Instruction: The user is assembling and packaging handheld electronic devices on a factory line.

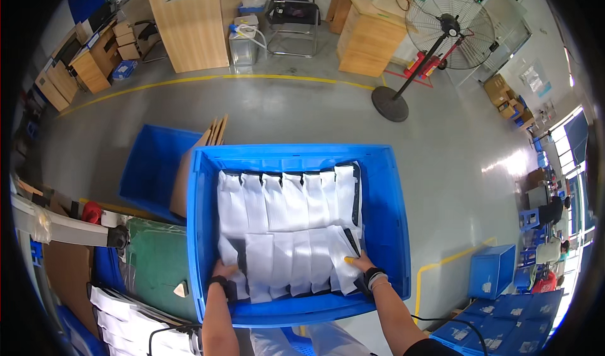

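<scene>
A large blue bin (399,230) is in front of me, with two rows of overlapping white packets standing in it. The far row of packets (293,198) leans against dark sheets at its right end. My left hand (225,271) reaches inside the bin and grips the left end of the near row of packets (283,258); its fingers are partly hidden. At that row's right end, my right hand (363,264) holds the last white packet and a dark sheet behind it. Something yellow covers one of its fingertips.
Beside the bin on the left are another blue bin (142,167), brown cardboard sheets (189,173) and a green mat (154,261). More white packets (126,318) lie lower left. A standing fan (449,28) is far right; blue bins (504,318) are stacked lower right.
</scene>
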### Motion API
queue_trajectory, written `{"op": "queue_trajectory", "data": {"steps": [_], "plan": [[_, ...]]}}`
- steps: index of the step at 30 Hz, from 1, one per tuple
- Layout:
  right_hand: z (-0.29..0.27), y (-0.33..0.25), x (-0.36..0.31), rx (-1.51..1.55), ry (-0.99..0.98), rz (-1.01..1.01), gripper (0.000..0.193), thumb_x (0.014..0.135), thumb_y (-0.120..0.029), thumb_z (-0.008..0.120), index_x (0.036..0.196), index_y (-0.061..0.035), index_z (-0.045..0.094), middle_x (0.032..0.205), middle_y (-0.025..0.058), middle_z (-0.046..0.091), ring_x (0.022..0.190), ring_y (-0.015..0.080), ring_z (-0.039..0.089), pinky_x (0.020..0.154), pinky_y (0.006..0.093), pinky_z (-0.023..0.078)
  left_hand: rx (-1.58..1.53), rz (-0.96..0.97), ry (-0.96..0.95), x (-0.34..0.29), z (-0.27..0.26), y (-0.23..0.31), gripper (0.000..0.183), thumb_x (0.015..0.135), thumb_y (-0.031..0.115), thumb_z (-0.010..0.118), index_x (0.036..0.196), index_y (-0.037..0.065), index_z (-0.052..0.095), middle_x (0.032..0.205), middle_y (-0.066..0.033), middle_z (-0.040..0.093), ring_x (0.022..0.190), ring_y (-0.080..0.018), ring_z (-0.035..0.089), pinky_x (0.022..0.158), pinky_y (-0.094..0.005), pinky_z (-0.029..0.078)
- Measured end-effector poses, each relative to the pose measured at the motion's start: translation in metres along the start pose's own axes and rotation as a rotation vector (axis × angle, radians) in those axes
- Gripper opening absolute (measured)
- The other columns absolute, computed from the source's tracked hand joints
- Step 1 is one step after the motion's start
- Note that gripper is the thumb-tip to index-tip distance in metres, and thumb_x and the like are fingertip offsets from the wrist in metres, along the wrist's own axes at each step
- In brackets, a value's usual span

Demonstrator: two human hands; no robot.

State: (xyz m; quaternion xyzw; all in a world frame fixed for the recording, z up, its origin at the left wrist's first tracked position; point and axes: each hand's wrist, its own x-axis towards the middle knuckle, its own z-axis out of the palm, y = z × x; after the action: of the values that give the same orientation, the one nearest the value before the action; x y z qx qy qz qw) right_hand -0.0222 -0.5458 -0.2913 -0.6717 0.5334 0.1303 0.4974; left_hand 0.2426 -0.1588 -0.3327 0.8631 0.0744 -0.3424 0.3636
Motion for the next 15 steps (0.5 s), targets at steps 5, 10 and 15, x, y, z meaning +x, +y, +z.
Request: {"op": "queue_trajectory", "data": {"steps": [5, 10, 15], "plan": [[-0.003, 0.030, 0.011, -0.036, 0.212, -0.151, 0.058, 0.065, -0.026, 0.071, 0.109, 0.0044, 0.049, 0.099, 0.0181, 0.059, 0.092, 0.0265, 0.057, 0.080, 0.0314, 0.044, -0.164, -0.064, -0.197, -0.003, 0.001, 0.015, 0.062, 0.062, 0.020, 0.071, 0.112, -0.005, 0.046, 0.103, -0.0191, 0.056, 0.091, -0.0287, 0.058, 0.077, -0.0333, 0.047], [0.001, 0.027, 0.008, -0.119, 0.315, -0.119, 0.056, 0.067, -0.026, 0.069, 0.109, 0.0040, 0.048, 0.101, 0.0200, 0.058, 0.094, 0.0301, 0.056, 0.081, 0.0326, 0.043, 0.062, -0.086, -0.195, -0.017, -0.001, 0.039, 0.065, 0.062, 0.022, 0.071, 0.113, -0.008, 0.043, 0.108, -0.0212, 0.054, 0.094, -0.0294, 0.056, 0.079, -0.0343, 0.046], [-0.013, 0.037, 0.015, -0.003, 0.213, -0.082, 0.048, 0.069, -0.024, 0.064, 0.108, 0.0017, 0.051, 0.101, 0.0198, 0.058, 0.096, 0.0302, 0.055, 0.083, 0.0338, 0.042, 0.116, -0.078, -0.067, -0.015, 0.015, 0.034, 0.066, 0.062, 0.023, 0.070, 0.111, -0.012, 0.042, 0.110, -0.0271, 0.050, 0.102, -0.0337, 0.052, 0.083, -0.0338, 0.042]]}}
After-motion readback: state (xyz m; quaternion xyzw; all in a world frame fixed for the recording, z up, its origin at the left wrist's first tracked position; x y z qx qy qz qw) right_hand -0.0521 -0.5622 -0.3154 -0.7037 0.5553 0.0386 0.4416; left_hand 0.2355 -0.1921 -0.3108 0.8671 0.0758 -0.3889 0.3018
